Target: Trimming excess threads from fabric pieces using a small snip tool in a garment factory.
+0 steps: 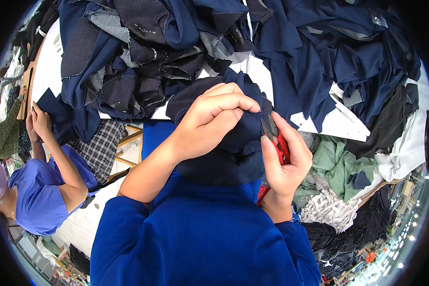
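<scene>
I am looking at someone in a blue top (195, 233) who has a dark navy cloth (240, 159) up in front of their tummy, between the white table (336, 121) and their lap. The left hand (209, 119) has its thumb and fingers pinched together on the top edge of that cloth. The right hand (293, 174) is wrapped around small thread snips (283, 147) with red handles, and their grey blades sit right by the pinched edge. I can't tell if the blades are apart or together. I think the left fingers could get nicked, because they are so close to the sharp tips. The snips might also poke a hole in the cloth, since dark on dark is hard to see, and a floppy fold could slip in between the blades. The navy cloth looks smooth and soft, and it droops in round, loose folds. On the table, the pile of dark denim pieces (145, 35) looks stiffer, with fuzzy, ragged edges and pale grey backs. Beside it, the navy heap (291, 71) hangs down in floppy points. Off to the right, a green cloth (336, 159) lies all crumpled.
</scene>
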